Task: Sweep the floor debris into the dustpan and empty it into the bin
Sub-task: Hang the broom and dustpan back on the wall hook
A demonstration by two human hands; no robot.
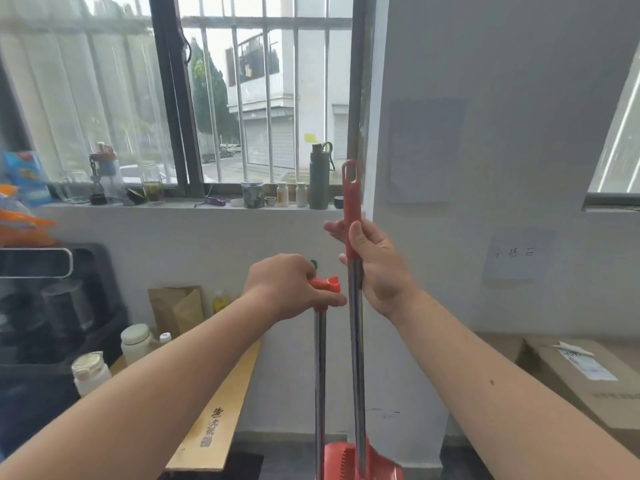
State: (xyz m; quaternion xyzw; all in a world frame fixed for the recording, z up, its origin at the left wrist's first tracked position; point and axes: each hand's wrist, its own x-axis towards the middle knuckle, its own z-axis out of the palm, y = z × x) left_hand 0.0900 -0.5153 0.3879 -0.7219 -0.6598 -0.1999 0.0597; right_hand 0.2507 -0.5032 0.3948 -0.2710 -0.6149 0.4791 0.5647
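Two upright metal poles with red tops stand in front of me. My left hand [289, 285] is closed around the red clip top of the shorter pole, the dustpan handle [320, 375]. My right hand [375, 268] grips the red upper part of the taller pole, the broom handle [356, 358]. The red dustpan [341, 460] shows at the bottom edge, both poles running down into it. The broom head is hidden. No floor debris and no bin are in view.
A white wall and barred window are ahead, the sill crowded with bottles and jars, including a green flask [319, 178]. A wooden board [221, 407] and dark shelving with jars stand at left. Cardboard boxes [588, 375] sit at right.
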